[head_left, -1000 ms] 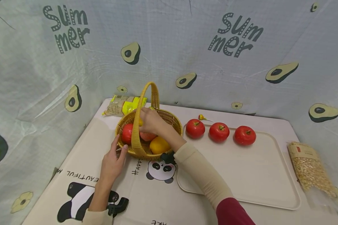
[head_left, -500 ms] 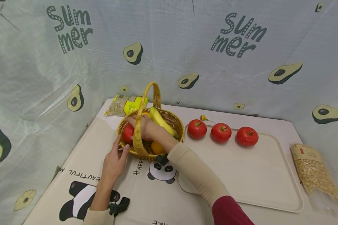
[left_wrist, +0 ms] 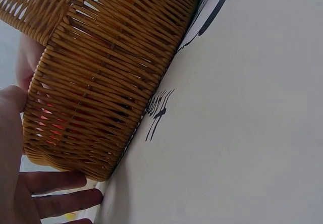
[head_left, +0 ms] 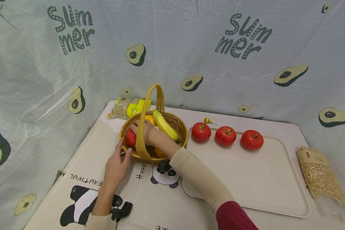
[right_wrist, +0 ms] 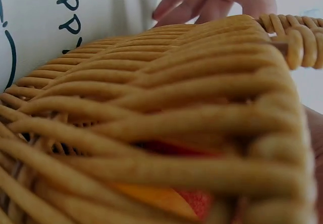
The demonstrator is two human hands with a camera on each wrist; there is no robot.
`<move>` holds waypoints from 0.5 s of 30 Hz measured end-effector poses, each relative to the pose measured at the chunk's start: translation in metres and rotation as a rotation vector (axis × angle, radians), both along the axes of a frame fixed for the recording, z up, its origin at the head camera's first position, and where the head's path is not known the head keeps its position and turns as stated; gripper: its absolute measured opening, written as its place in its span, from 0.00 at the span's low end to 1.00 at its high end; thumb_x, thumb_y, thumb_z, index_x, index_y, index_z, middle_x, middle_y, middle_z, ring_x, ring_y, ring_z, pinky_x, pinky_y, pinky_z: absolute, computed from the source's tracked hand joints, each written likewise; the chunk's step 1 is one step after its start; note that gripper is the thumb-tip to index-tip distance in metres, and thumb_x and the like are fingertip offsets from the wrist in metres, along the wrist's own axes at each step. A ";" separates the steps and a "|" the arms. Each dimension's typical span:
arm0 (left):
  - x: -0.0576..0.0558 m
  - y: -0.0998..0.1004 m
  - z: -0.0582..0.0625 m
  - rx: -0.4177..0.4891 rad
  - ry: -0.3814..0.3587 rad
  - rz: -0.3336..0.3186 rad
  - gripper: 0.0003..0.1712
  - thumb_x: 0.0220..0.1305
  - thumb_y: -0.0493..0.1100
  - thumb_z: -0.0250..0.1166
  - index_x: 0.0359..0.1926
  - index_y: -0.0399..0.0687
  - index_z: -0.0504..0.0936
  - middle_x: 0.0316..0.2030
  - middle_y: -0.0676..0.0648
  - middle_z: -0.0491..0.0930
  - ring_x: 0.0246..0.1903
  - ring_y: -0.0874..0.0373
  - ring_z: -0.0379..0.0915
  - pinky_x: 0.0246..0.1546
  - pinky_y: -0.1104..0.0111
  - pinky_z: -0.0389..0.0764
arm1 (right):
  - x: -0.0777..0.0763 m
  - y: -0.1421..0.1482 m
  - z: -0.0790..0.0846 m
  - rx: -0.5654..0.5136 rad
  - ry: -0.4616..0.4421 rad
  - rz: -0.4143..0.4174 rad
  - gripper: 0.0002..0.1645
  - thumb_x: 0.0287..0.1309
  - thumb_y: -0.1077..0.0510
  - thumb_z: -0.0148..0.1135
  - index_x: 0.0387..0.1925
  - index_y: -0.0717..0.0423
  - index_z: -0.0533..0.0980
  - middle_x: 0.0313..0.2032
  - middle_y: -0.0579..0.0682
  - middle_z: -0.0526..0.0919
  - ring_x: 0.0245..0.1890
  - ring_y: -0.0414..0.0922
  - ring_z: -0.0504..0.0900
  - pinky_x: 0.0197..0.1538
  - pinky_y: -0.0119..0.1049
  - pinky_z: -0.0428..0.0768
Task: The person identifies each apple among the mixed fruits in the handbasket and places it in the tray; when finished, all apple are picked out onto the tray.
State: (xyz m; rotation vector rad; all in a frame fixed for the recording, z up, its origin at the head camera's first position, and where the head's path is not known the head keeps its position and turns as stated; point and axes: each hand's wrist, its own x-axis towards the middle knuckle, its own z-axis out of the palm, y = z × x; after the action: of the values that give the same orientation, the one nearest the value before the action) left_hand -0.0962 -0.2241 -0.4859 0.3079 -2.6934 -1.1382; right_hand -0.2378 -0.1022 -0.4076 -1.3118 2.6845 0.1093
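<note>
A yellow wicker basket [head_left: 181, 126] with a tall handle stands at the table's left. Inside it are a banana [head_left: 164, 125], a yellow-orange fruit [head_left: 150, 119] behind my right hand, another orange-yellow fruit [head_left: 159, 152] partly under the wrist, and a red round fruit [head_left: 130, 138] at the left. Reaching under the handle, my right hand [head_left: 149, 132] has its fingers curled over the red fruit; its thumb is hidden. My left hand [head_left: 117, 166] rests against the basket's near left side, thumb and fingers spread. The left wrist view shows those fingers straight beside the wicker wall [left_wrist: 111, 77].
Three red tomatoes [head_left: 225, 136] line the back of a beige tray [head_left: 247, 179] on the right. A lollipop [head_left: 208, 120] lies behind them. A yellow-labelled bag [head_left: 125, 108] lies behind the basket, and a bag of pale grains [head_left: 319, 172] lies right of the tray.
My right hand has left the banana at the basket's back, which now shows fully, and moved left and nearer onto the red fruit. The left hand keeps its place on the basket.
</note>
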 end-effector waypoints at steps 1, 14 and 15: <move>0.000 0.000 0.000 -0.002 0.000 0.000 0.39 0.76 0.63 0.47 0.80 0.55 0.51 0.69 0.34 0.69 0.59 0.35 0.77 0.61 0.43 0.76 | 0.001 -0.001 0.000 0.001 0.000 -0.002 0.47 0.57 0.37 0.64 0.74 0.46 0.60 0.69 0.50 0.68 0.71 0.45 0.66 0.76 0.49 0.61; 0.000 -0.001 -0.001 -0.003 -0.006 0.000 0.39 0.75 0.64 0.47 0.80 0.57 0.50 0.68 0.33 0.70 0.59 0.35 0.77 0.61 0.42 0.76 | 0.007 -0.017 -0.013 0.106 0.173 0.008 0.47 0.55 0.33 0.66 0.71 0.45 0.62 0.68 0.49 0.71 0.70 0.47 0.69 0.71 0.56 0.66; 0.000 -0.001 -0.001 -0.003 -0.006 0.001 0.39 0.75 0.64 0.47 0.80 0.57 0.50 0.68 0.33 0.70 0.59 0.35 0.77 0.61 0.42 0.76 | 0.007 -0.017 -0.014 0.101 0.183 0.005 0.47 0.55 0.32 0.67 0.70 0.45 0.62 0.67 0.49 0.72 0.68 0.46 0.71 0.70 0.55 0.66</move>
State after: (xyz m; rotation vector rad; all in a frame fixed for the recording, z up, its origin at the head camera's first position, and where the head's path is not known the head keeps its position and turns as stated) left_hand -0.0962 -0.2251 -0.4867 0.3121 -2.6998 -1.1347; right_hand -0.2308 -0.1193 -0.4220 -1.3380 2.7826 0.3774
